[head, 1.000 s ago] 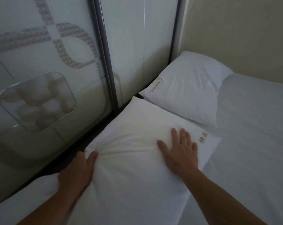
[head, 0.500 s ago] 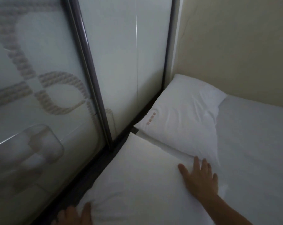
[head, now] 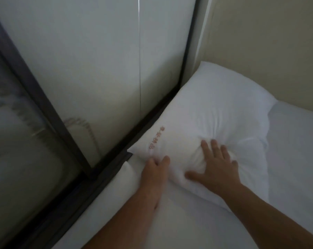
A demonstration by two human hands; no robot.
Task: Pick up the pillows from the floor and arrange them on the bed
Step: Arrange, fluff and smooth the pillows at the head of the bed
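Note:
A white pillow with pink embroidery (head: pixel 215 112) lies on the bed in the corner, against the wall and the sliding door. My left hand (head: pixel 154 170) pinches the fabric at its near left edge, just below the embroidery. Resting flat on the pillow's near middle, my right hand (head: pixel 217 168) has its fingers spread and presses a dent into it. A second white pillow (head: pixel 119 203) lies closer to me under my forearms, with one corner beside the door track.
Frosted sliding doors with dark frames (head: pixel 49 112) run along the left, with a dark track (head: pixel 101 177) at the bed's edge. A beige wall (head: pixel 269 42) stands behind. The white bedsheet (head: pixel 296 159) spreads to the right.
Both hands left the near pillow and reached forward onto the corner pillow. The view moved forward and toward the corner.

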